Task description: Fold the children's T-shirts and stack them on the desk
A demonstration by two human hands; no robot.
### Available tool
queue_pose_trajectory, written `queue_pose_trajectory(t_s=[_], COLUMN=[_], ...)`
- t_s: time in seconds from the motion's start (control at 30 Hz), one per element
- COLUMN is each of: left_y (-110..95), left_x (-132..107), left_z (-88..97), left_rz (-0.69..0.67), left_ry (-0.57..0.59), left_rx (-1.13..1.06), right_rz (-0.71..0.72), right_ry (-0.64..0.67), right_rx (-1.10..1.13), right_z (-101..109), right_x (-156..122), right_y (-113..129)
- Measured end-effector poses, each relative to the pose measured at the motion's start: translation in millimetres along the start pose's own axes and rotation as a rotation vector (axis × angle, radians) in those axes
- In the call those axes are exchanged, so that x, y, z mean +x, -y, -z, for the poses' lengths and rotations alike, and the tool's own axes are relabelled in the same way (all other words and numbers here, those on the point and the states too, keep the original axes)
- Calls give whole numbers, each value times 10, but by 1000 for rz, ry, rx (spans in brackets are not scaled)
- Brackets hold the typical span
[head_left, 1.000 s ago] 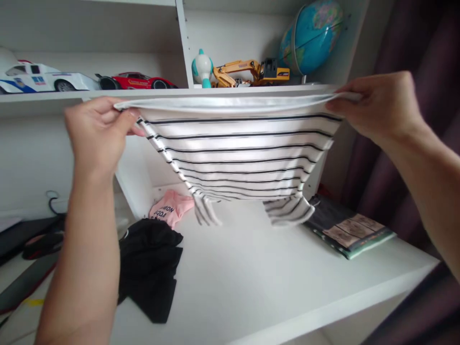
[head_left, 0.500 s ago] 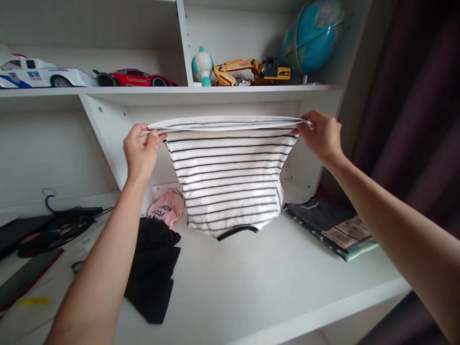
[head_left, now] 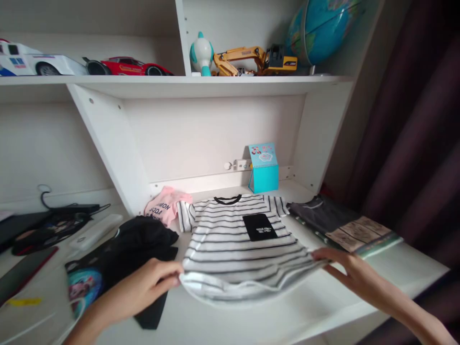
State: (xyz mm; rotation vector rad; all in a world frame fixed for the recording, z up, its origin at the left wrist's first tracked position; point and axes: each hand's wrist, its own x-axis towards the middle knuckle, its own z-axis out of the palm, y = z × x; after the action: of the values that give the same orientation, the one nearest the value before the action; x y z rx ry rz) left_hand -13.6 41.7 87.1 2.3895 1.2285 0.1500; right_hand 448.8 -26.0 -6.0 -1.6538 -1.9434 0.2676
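Left, black clothes [head_left: 147, 239] lie on the white desk [head_left: 201, 328], near the left hand [head_left: 160, 280], which pinches the left end of the striped shirt's [head_left: 223, 247] near hem. The shirt lies mid-desk, collar far. The right hand [head_left: 341, 266] pinches the hem's right end, near folded clothes [head_left: 332, 220] at right.

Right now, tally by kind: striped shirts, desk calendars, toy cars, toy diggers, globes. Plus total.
Striped shirt: 1
Desk calendar: 1
White toy car and red toy car: 2
Toy digger: 1
Globe: 1
Total: 6
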Motion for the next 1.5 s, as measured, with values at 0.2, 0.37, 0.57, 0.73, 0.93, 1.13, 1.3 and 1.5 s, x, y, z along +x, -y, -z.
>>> queue_pose_trajectory(t_s=[0.2,0.37,0.57,0.73,0.93,1.13,1.3,1.5], left_y=[-50,-179,-77,-236,-798,-1029,-1103,-1279], left_x=[144,683,854,751,1015,1400,1554,1673], left_z=[-255,-631,-1134,-1175,-836,-695,-611,36], left_rz=[51,-109,-172,-132,-359,-445,-524,-539], left_ry=[135,39,41,95,2,-54,-178,-417], left_rx=[-80,20,201,159,-98,-33,-29,-165], right_rz=[-174,-330,-375,-320,-43,-18,-206,-257], right_ry=[70,-146,-171,-166,-93,-193,-304,-268], right_rx=[-13,-113,-108,48,440,537,298,-31], right_z=[-152,-430,-653,-474,-459,-668,-974,-966], right_x=[-170,-93,-128,68,448,371,158,261], right_y=[-97,-174,-152,104,1014,1279,1166,1075])
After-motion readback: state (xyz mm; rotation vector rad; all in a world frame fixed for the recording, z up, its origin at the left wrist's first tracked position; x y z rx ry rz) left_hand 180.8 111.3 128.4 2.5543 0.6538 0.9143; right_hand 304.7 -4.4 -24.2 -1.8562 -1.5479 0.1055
